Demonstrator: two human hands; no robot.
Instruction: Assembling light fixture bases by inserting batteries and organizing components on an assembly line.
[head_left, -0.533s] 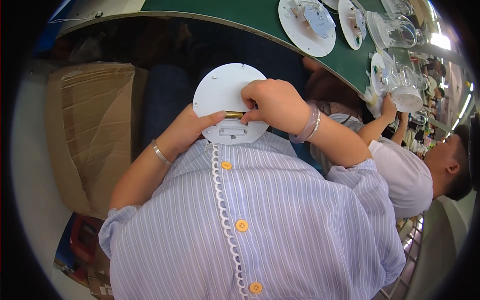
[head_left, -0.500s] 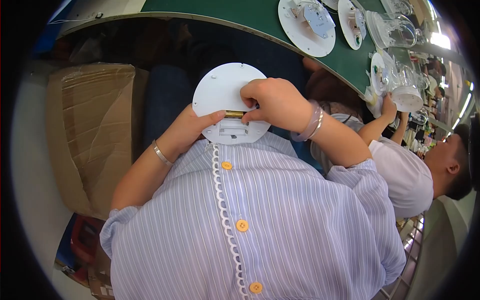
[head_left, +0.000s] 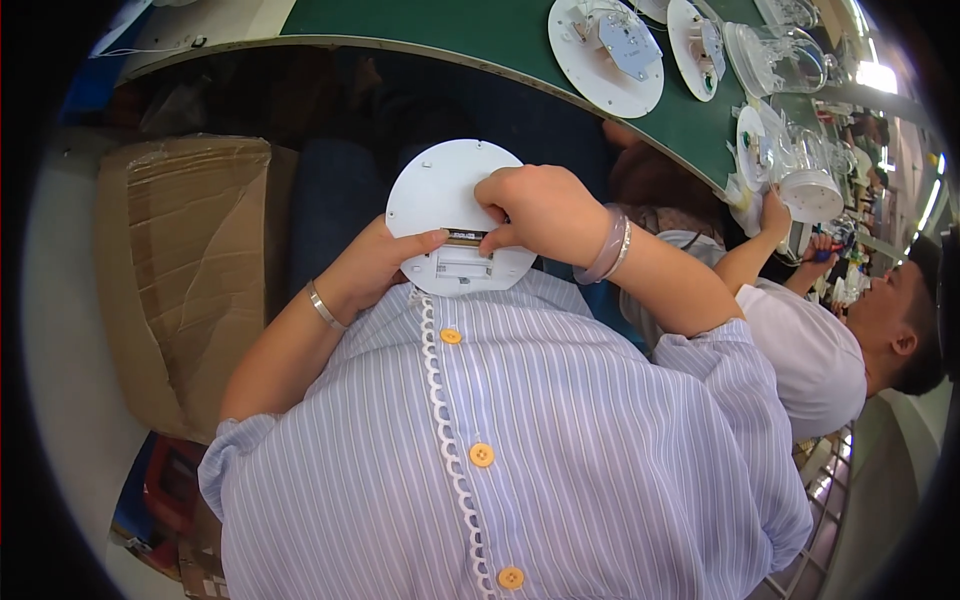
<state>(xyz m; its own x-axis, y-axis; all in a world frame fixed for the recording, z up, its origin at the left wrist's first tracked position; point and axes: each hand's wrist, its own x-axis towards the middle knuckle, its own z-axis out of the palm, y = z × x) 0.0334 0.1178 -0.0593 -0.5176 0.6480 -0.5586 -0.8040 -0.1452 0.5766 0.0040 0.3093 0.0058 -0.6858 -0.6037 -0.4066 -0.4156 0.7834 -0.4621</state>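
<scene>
A white round base (head_left: pixel 428 195) is in front of my belly, its battery compartment (head_left: pixel 464 266) facing up. My left hand (head_left: pixel 372 262) grips the base by its left edge, the thumb lying across the face toward the compartment and the other fingers hidden beneath. A dark and gold battery (head_left: pixel 463 237) sits along the upper side of the compartment, between my two thumbs. Over the right part of the base is my right hand (head_left: pixel 548 212), fingers curled and thumb at the battery's right end. The lower part of the compartment shows a bare slot.
A green worktable (head_left: pixel 420 22) curves across the top, holding white discs with circuit boards (head_left: pixel 630 45) and clear domes (head_left: pixel 795 60). A large cardboard box (head_left: pixel 190 290) stands at my left. At right, a co-worker in a white shirt (head_left: pixel 800 355) handles parts.
The base has shifted slightly down, with both hands still on it. The battery shows a dark, printed side where it looked gold before. The co-worker's farther hand has risen into view.
</scene>
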